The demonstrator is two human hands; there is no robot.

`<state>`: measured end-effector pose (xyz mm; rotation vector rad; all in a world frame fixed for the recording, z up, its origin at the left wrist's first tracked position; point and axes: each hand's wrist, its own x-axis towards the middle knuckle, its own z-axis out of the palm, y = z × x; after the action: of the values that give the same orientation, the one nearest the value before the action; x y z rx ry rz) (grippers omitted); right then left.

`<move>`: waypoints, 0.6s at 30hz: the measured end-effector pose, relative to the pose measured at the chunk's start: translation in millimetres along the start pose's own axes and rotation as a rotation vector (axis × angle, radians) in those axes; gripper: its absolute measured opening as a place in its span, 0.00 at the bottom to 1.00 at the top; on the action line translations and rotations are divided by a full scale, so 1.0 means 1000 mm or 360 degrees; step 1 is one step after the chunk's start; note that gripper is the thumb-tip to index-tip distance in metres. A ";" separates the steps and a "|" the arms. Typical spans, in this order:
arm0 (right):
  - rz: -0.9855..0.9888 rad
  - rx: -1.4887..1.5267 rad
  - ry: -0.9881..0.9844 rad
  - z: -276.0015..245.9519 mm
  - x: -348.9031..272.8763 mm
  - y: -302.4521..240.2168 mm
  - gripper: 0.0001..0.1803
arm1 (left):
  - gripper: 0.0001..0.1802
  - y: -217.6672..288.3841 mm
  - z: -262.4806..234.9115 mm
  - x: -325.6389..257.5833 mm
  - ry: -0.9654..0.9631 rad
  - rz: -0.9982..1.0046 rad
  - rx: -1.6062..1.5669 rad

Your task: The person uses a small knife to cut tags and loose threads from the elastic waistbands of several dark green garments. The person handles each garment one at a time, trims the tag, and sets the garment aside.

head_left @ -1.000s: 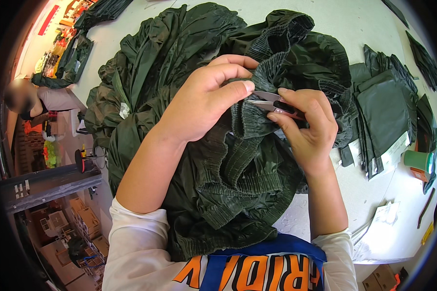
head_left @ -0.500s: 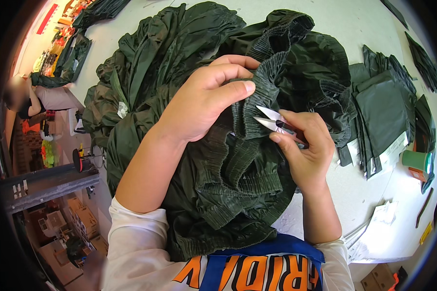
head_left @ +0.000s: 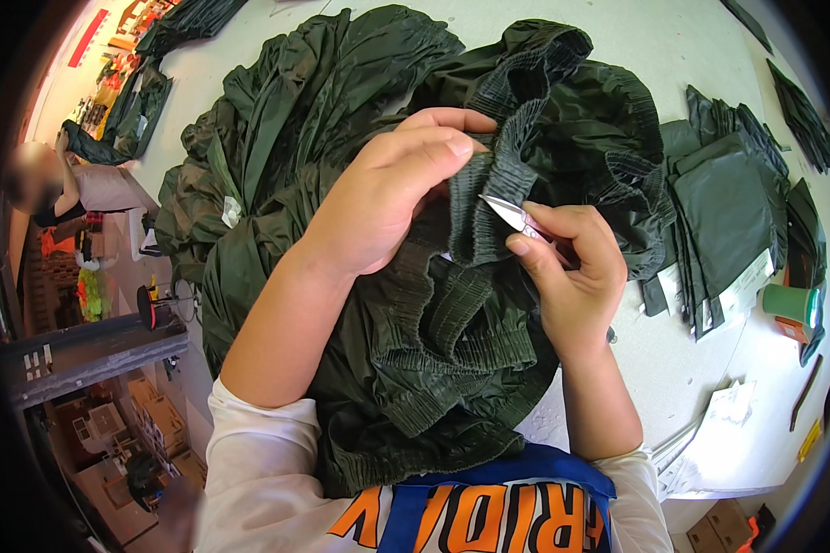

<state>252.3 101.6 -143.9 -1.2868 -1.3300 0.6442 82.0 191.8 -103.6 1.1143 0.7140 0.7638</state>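
- Nearest the lower edge of the frame, the person's two forearms rose from white sleeves toward the middle of the picture, over a heap of dark green garment [head_left: 433,369] bunched against the body.
- The right hand [head_left: 572,272], right of centre, had its grip closed round a small pair of thread snips [head_left: 512,214]; thumb and forefinger pinched the handle, and the silvery blades stuck out bare.
- The snips' long axis ran from lower right to upper left, the tip aimed at the ribbed elastic band [head_left: 493,189] just beside it; whether the tip touched the cloth cannot be told.
- The left hand [head_left: 387,198], centre frame, had its grip closed on that band, fingers curled over the top fold and holding it up, so the band lay between the two hands, up and to the left of the blade tip.
- The right hand, holding the blades, was the one set to work at the band; the left only held it.
- Farther off, at the right, folded green pieces [head_left: 719,212] lay stacked on the pale tabletop [head_left: 701,55], with a green tape roll [head_left: 788,302] near the right edge.
- At the far upper left, more green cloth [head_left: 124,115] lay heaped.
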 end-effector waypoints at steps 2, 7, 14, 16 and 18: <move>0.0105 0.0208 0.0054 -0.002 -0.005 0.010 0.15 | 0.14 0.001 0.000 -0.001 -0.0055 0.0114 0.0320; 0.0106 0.0326 0.0211 -0.011 -0.004 0.012 0.16 | 0.19 0.003 0.009 -0.006 0.0007 0.0215 0.0545; -0.0118 -0.0089 0.0118 -0.018 0.012 -0.005 0.19 | 0.14 -0.002 0.010 -0.005 0.0037 0.0403 0.0559; -0.0089 -0.0060 0.0118 -0.015 0.012 -0.005 0.19 | 0.13 0.000 0.011 -0.006 0.0026 0.0376 0.0545; -0.0047 -0.0048 0.0118 -0.012 0.011 -0.008 0.19 | 0.12 0.000 0.012 -0.006 0.0015 0.0369 0.0531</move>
<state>263.3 106.4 -129.7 -1.3012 -1.3000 0.5529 88.0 180.7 -99.8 1.5166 0.7455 0.8657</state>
